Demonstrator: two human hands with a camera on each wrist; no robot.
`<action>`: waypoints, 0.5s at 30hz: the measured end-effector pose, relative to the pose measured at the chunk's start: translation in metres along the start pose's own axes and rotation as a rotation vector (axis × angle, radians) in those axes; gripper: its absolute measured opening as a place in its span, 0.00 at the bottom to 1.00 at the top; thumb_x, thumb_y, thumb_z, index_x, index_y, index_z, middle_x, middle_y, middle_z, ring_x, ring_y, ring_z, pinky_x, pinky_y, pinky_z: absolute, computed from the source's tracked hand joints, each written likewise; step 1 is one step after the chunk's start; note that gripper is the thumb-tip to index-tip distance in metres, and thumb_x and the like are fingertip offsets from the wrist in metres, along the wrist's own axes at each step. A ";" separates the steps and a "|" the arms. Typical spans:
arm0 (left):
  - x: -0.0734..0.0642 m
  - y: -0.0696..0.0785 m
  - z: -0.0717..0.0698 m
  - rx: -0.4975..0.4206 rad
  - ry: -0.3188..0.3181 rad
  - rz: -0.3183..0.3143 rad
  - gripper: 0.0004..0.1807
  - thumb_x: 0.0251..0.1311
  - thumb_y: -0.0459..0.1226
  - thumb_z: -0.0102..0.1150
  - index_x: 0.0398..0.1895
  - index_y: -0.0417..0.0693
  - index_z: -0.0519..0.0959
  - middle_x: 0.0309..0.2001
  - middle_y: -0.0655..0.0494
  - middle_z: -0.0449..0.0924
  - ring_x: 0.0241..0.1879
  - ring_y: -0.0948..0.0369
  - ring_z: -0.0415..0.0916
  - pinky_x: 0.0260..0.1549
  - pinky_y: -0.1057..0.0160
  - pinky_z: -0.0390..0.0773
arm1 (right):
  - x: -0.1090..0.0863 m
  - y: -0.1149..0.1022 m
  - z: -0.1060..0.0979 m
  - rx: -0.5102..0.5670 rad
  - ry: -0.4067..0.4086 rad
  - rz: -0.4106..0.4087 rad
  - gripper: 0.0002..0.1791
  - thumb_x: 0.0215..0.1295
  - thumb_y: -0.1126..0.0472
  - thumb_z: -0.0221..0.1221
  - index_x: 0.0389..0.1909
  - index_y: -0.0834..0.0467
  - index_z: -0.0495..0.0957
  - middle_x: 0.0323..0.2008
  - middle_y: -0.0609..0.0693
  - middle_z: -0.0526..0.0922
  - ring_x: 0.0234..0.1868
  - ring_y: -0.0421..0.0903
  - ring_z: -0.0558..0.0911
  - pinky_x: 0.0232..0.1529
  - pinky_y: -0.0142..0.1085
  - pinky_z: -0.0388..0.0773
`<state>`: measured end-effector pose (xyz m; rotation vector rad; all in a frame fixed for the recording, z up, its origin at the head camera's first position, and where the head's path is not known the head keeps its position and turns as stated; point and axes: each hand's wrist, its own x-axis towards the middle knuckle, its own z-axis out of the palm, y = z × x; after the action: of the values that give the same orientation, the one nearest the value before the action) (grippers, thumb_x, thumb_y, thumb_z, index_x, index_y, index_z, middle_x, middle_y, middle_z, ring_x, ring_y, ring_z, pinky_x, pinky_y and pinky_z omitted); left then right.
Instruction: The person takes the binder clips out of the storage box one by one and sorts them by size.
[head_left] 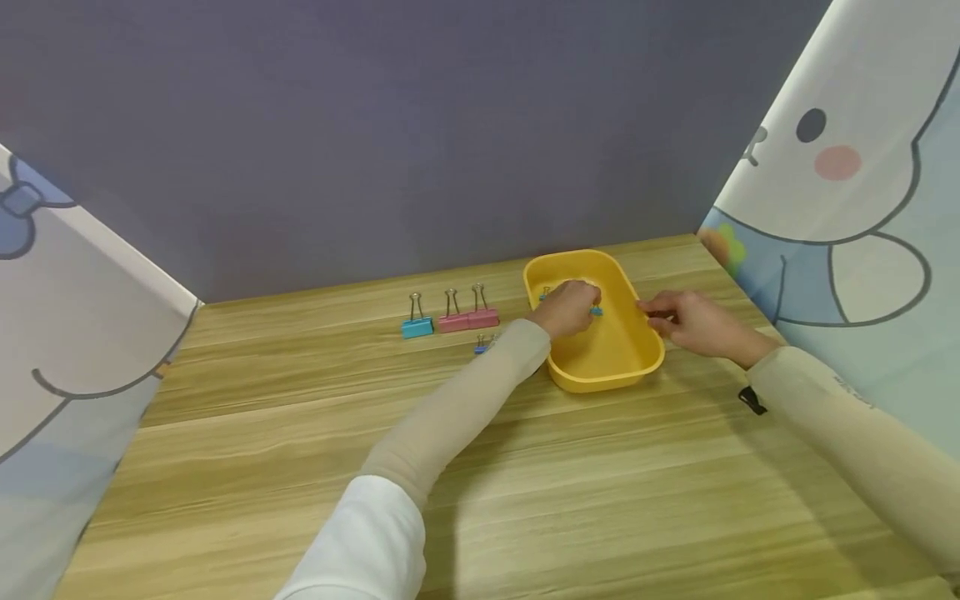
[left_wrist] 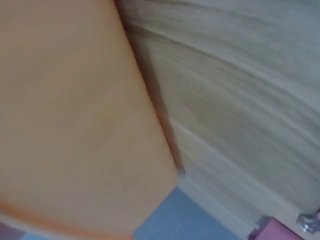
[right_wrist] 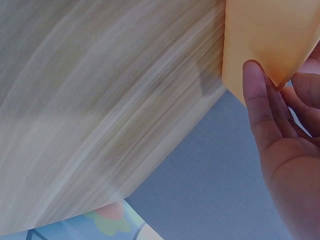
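Reaching over the near-left rim, the left hand (head_left: 567,310) is inside the yellow bin (head_left: 592,384); its back is toward the head camera, so I cannot tell how far its fingers are parted or whether they have hold of anything; a small blue clip (head_left: 596,312) shows right beside their tips, and a second small clip (head_left: 544,295) is in the bin on the other side of that hand, by the left wall; the left wrist view takes in only the bin's outer side, some bench and part of a pink clip.

The right hand (head_left: 693,323) pinches the bin's right rim, its fingers (right_wrist: 256,90) closed on the wall from both sides; the bin stands on the bench (head_left: 300,450), toward the back.

Left of the bin, a large blue clip (head_left: 417,327) and two pink clips (head_left: 468,321) stand in a row, handles up, the pink pair side by side; in front of them are small blue clips (head_left: 481,350), partly hidden by the left sleeve (head_left: 450,408); a black object (head_left: 752,401) shows beside the right sleeve (head_left: 832,417); a grey panel (head_left: 450,142) rises behind.
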<state>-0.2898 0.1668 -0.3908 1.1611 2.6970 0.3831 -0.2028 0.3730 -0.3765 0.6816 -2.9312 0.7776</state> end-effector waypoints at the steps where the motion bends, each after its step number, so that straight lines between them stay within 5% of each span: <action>1: 0.001 0.000 0.001 -0.007 -0.006 -0.003 0.16 0.65 0.35 0.56 0.56 0.45 0.76 0.54 0.56 0.76 0.53 0.62 0.72 0.48 0.71 0.71 | 0.000 0.000 0.000 0.004 -0.002 0.002 0.16 0.62 0.75 0.55 0.51 0.74 0.75 0.40 0.60 0.81 0.26 0.45 0.76 0.26 0.33 0.75; 15: 0.009 0.002 0.007 0.030 -0.048 -0.027 0.11 0.65 0.33 0.56 0.48 0.46 0.80 0.46 0.57 0.79 0.46 0.62 0.75 0.37 0.72 0.73 | -0.001 -0.006 -0.002 0.012 -0.002 0.005 0.15 0.63 0.74 0.56 0.51 0.73 0.76 0.39 0.59 0.81 0.27 0.43 0.77 0.27 0.32 0.75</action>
<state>-0.2926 0.1765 -0.3975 1.1257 2.6829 0.3078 -0.1996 0.3697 -0.3719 0.6774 -2.9337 0.7964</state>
